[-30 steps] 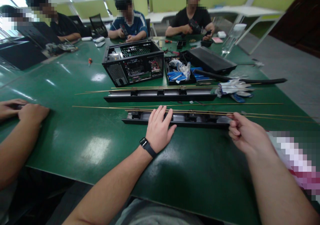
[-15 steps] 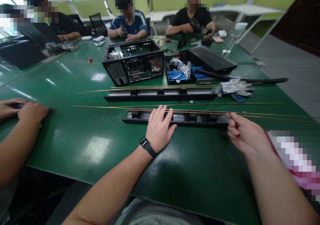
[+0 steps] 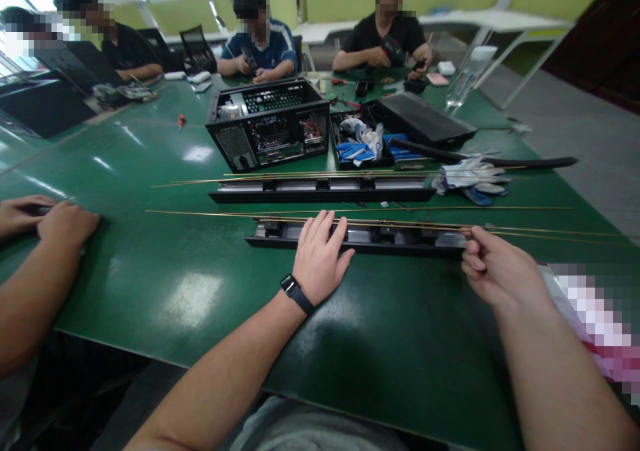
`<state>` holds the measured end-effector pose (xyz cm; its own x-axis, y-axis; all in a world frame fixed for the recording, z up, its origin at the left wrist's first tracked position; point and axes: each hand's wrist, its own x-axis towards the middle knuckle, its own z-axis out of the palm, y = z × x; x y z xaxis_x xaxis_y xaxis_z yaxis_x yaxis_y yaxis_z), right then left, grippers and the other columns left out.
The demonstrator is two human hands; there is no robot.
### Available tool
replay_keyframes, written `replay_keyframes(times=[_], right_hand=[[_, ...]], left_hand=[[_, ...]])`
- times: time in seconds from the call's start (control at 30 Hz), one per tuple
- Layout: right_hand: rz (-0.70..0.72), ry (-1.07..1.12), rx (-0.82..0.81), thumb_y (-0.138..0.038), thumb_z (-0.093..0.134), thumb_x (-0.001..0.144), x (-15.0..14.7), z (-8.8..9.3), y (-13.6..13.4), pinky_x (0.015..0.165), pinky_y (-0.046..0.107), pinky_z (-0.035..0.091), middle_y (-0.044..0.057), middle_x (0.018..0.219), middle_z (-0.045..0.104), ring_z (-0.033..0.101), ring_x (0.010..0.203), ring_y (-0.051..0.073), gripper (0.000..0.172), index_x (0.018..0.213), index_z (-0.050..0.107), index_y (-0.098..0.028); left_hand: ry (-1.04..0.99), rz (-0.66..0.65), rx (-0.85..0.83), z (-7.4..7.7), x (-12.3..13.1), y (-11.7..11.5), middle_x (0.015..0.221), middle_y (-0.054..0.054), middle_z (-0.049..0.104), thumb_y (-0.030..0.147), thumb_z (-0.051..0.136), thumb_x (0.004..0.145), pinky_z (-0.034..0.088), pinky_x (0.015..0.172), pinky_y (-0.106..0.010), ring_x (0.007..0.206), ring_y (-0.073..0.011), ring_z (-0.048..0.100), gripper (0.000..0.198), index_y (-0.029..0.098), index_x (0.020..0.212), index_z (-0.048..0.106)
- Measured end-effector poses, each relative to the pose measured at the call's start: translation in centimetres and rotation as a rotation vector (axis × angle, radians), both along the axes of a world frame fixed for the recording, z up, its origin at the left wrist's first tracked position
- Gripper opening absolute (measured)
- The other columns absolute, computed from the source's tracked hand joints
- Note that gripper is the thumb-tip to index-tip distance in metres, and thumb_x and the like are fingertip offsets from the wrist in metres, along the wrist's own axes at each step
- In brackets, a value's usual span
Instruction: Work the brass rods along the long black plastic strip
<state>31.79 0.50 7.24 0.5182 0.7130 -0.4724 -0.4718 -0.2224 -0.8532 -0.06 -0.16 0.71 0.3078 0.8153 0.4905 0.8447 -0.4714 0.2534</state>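
A long black channel (image 3: 270, 241) with a silvery inner strip and several black blocks lies across the green table in front of me. My left hand (image 3: 319, 257), with a watch on its wrist, rests flat across it with the fingers spread. Thin brass-coloured rods (image 3: 550, 233) run lengthwise over the channel and stick out past its right end. At that end my right hand (image 3: 493, 264) is closed, thumb and forefinger pinched at a rod; the exact contact is hidden. Behind lies a second black channel (image 3: 300, 196) with similar rods along it.
Further back stand an open computer case (image 3: 267, 127) and a box (image 3: 360, 147) with work gloves. Another glove (image 3: 473, 176) lies by a black tube (image 3: 530, 163). A co-worker's hands (image 3: 67, 224) are at the left; other people sit opposite, two holding tools.
My right hand has slid a little to the right along the channel's end, still pinched. My left hand stays in place on the channel.
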Motion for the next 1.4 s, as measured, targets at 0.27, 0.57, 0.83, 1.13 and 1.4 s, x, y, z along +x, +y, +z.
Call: replay_keyframes(times=[0.27, 0.57, 0.83, 1.13, 1.4], right_hand=[[0.014, -0.004, 0.005, -0.014, 0.065, 0.125, 0.4, -0.7, 0.1, 0.032, 0.014, 0.026, -0.006, 0.064, 0.053, 0.037, 0.036, 0.004, 0.034, 0.092, 0.075, -0.017], [0.046, -0.036, 0.023, -0.015, 0.071, 0.122, 0.1, -1.2, -0.1, 0.034, 0.012, 0.028, -0.005, 0.065, 0.055, 0.038, 0.039, 0.004, 0.028, 0.094, 0.076, -0.017], [0.092, -0.038, 0.043, -0.02, 0.095, 0.107, 0.9, -1.7, 0.0, 0.034, 0.013, 0.031, -0.004, 0.067, 0.057, 0.04, 0.039, 0.005, 0.022, 0.095, 0.076, -0.02], [0.076, -0.016, 0.028, -0.017, 0.088, 0.111, 1.4, -1.7, 0.1, 0.034, 0.013, 0.03, -0.006, 0.066, 0.055, 0.039, 0.039, 0.005, 0.018, 0.098, 0.076, -0.02], [0.046, 0.001, 0.028, -0.012, 0.08, 0.114, 1.4, -1.4, 0.2, 0.033, 0.013, 0.029, -0.006, 0.064, 0.053, 0.039, 0.037, 0.005, 0.02, 0.095, 0.075, -0.019]], left_hand=[[-0.007, -0.008, 0.007, 0.0, 0.0, 0.0, 0.185, -0.026, 0.07, 0.03, 0.079, 0.117, 0.046, 0.153, -0.07, 0.179, -0.0435, 0.063, 0.06, 0.016, 0.175, 0.071], [-0.009, -0.003, 0.023, -0.2, 0.0, 0.0, 0.185, -0.025, 0.07, 0.03, 0.078, 0.118, 0.046, 0.152, -0.071, 0.179, -0.0433, 0.063, 0.059, 0.017, 0.175, 0.071], [-0.018, -0.004, 0.0, -0.1, -0.1, 0.0, 0.186, -0.024, 0.069, 0.03, 0.077, 0.118, 0.044, 0.153, -0.074, 0.181, -0.0437, 0.06, 0.061, 0.021, 0.178, 0.069], [-0.011, 0.003, -0.013, -0.2, -0.1, 0.0, 0.187, -0.022, 0.069, 0.03, 0.078, 0.117, 0.043, 0.154, -0.073, 0.182, -0.0433, 0.059, 0.063, 0.023, 0.18, 0.068], [-0.009, 0.001, 0.003, -0.1, -0.1, 0.0, 0.186, -0.024, 0.07, 0.03, 0.079, 0.117, 0.045, 0.153, -0.071, 0.181, -0.0432, 0.06, 0.061, 0.02, 0.176, 0.07]])
